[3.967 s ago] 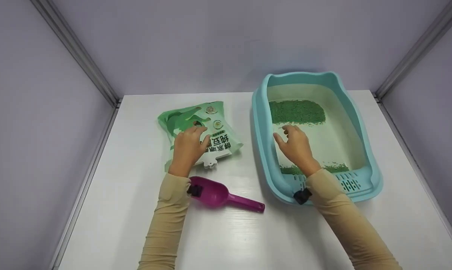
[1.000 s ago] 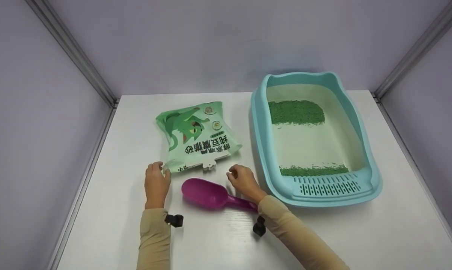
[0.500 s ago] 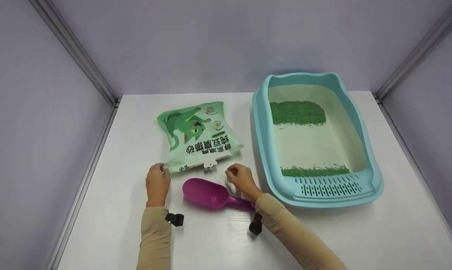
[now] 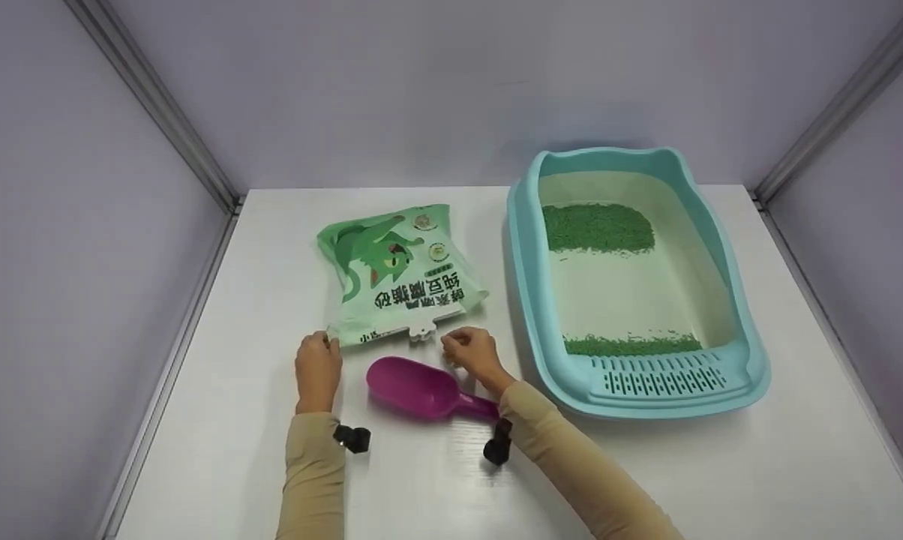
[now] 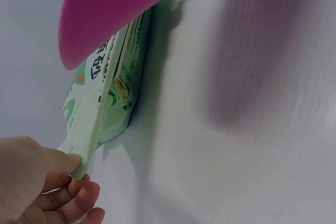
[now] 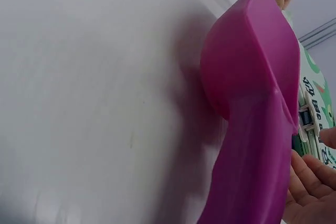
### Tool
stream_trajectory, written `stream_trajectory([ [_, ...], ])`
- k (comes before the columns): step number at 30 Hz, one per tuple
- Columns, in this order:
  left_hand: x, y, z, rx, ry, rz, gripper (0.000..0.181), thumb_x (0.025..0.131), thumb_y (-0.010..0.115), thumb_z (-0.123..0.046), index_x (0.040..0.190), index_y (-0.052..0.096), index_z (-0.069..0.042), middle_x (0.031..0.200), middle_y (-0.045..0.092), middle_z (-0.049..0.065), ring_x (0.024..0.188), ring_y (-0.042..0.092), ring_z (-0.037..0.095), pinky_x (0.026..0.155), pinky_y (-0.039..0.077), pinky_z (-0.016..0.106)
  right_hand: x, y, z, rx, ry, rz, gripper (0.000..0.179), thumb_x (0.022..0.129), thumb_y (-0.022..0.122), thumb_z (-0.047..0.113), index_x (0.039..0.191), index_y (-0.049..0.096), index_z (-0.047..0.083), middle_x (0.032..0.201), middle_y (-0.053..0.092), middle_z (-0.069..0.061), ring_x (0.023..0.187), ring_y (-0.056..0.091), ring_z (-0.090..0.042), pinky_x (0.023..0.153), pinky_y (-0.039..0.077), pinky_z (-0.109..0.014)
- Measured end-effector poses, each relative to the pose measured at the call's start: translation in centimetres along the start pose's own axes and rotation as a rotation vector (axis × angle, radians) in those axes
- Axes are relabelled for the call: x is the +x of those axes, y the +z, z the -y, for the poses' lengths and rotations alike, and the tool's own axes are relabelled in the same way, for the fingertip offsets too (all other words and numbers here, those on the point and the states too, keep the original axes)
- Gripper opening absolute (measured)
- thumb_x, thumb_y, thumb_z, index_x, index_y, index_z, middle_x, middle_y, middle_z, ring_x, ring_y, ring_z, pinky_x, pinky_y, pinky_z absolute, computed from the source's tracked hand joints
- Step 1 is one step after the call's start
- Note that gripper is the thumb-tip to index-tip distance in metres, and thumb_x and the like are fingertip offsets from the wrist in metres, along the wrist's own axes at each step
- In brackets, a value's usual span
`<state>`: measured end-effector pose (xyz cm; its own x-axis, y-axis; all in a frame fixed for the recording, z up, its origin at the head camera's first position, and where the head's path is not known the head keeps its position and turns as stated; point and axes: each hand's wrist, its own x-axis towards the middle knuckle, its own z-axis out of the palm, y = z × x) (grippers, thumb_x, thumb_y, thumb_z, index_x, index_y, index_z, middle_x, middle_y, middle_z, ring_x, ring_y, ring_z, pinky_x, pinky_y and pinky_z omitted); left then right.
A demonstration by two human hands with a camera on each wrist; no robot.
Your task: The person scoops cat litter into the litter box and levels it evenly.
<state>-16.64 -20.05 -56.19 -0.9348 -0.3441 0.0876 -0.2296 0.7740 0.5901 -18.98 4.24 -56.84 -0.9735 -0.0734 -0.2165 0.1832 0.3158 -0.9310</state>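
Note:
A green bag of cat litter (image 4: 391, 262) lies flat on the white table, its near edge folded and held by a white clip (image 4: 421, 328). My left hand (image 4: 318, 371) pinches the bag's near left corner between thumb and fingers, as the left wrist view confirms. Close to the clip's right side is my right hand (image 4: 478, 356). In the right wrist view its thumb stands apart from its loosely bent fingers (image 6: 310, 182), which hold nothing that I can see. A magenta scoop (image 4: 414, 386) lies between the hands, its handle end hidden under the right forearm.
To the right stands a light blue litter box (image 4: 526, 247) with high sides and a slotted front ledge. Green litter pellets (image 4: 598, 227) lie in a patch at its back, with a strip along its front. Grey walls (image 4: 451, 90) enclose the table.
Both hands have come nearer the body; the left has gone from above the bag to its corner. My right hand has moved left from over the litter box to beside the clip.

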Motion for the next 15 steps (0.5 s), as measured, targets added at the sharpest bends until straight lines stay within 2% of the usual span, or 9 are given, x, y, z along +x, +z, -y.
stream_trajectory([
  [4, -0.1, 0.0, 0.0, -0.012, -0.007, -0.001, 0.025, 0.095, 0.054, -0.006, 0.104, 0.062, 0.016, 0.098, 0.064, 0.031, 0.095, 0.063, 0.043, 0.084, 0.052, 0.051, 0.4, 0.6, -0.1, 0.114, 0.116, -0.012, 0.023, 0.091, 0.064, 0.014, 0.101, 0.069, -0.006, 0.094, 0.074, -0.023, 0.075, 0.074, -0.024, 0.067, 0.060, -0.030],
  [9, 0.1, -0.1, 0.0, -0.013, -0.030, 0.030, 0.027, 0.096, 0.052, -0.007, 0.106, 0.061, 0.016, 0.101, 0.064, 0.031, 0.098, 0.063, 0.044, 0.087, 0.052, 0.051, 0.6, 1.2, -0.1, 0.135, 0.135, -0.010, 0.026, 0.091, 0.065, 0.016, 0.102, 0.070, -0.007, 0.092, 0.074, -0.021, 0.068, 0.070, -0.012, 0.066, 0.059, -0.026],
  [15, 0.1, -0.1, 0.1, -0.015, -0.029, 0.021, 0.027, 0.096, 0.052, -0.007, 0.107, 0.061, 0.016, 0.101, 0.064, 0.032, 0.098, 0.063, 0.044, 0.087, 0.052, 0.052, 1.0, 1.8, 0.1, 0.166, 0.167, 0.006, 0.029, 0.091, 0.066, 0.020, 0.103, 0.070, -0.006, 0.090, 0.075, -0.020, 0.065, 0.067, -0.010, 0.065, 0.058, -0.024],
])
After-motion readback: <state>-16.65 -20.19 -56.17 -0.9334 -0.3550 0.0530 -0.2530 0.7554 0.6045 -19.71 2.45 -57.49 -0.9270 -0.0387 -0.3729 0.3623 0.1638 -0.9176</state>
